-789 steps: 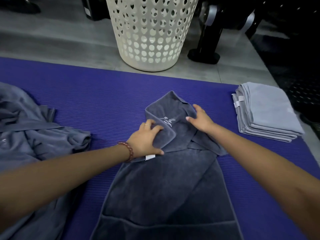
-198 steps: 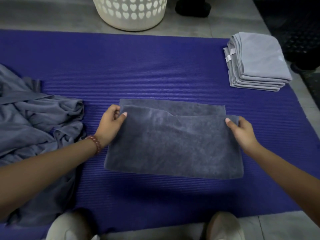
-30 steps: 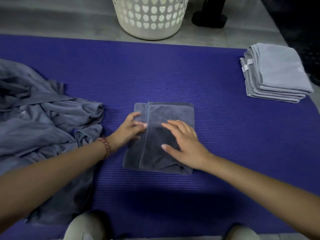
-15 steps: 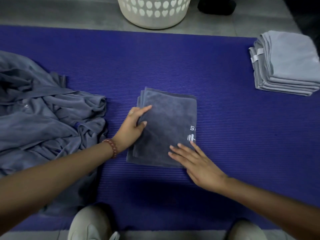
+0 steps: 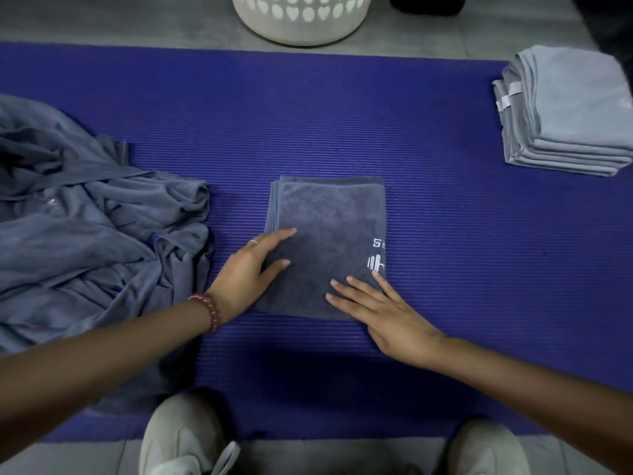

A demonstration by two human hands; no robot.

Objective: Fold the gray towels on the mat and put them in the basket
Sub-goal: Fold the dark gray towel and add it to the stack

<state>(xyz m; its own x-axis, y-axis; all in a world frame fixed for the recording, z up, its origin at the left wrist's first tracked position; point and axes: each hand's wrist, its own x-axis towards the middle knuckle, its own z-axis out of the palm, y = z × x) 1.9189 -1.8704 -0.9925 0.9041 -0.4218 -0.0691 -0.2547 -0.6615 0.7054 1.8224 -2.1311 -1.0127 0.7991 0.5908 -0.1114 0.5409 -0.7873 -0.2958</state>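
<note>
Squarely in the middle of the frame we see a dark gray folded towel (image 5: 329, 234) lying flat on the purple ribbed mat (image 5: 445, 234), a neat rectangle with its layered edges showing along the left side and a white printed logo (image 5: 376, 258) at its right edge. Our left hand (image 5: 250, 272) rests on the towel's left edge, its fingers (image 5: 277, 236) straight and lying close together, the thumb spread away from them, all pressed flat on the cloth and gripping nothing. A thin ring (image 5: 253, 242) sits on one finger and a reddish bead bracelet (image 5: 209, 310) circles the wrist. Our right hand (image 5: 387, 317) lies at the towel's lower right corner, its fingers (image 5: 346, 296) straight and slightly fanned, the tips on the cloth just below the logo and the palm over the mat. At the left of the frame a loose heap of unfolded gray towels (image 5: 85, 234) spreads over the mat, near the folded one but not touching it. At the upper right a stack of lighter gray folded towels (image 5: 575, 108) sits on the mat's far corner, well apart from the hands. The white basket (image 5: 301, 25) with heart-shaped holes stands on the gray floor (image 5: 102, 18) just beyond the mat's top edge, only its base in view. Two pale shoes (image 5: 181, 437) show at the bottom edge.
</note>
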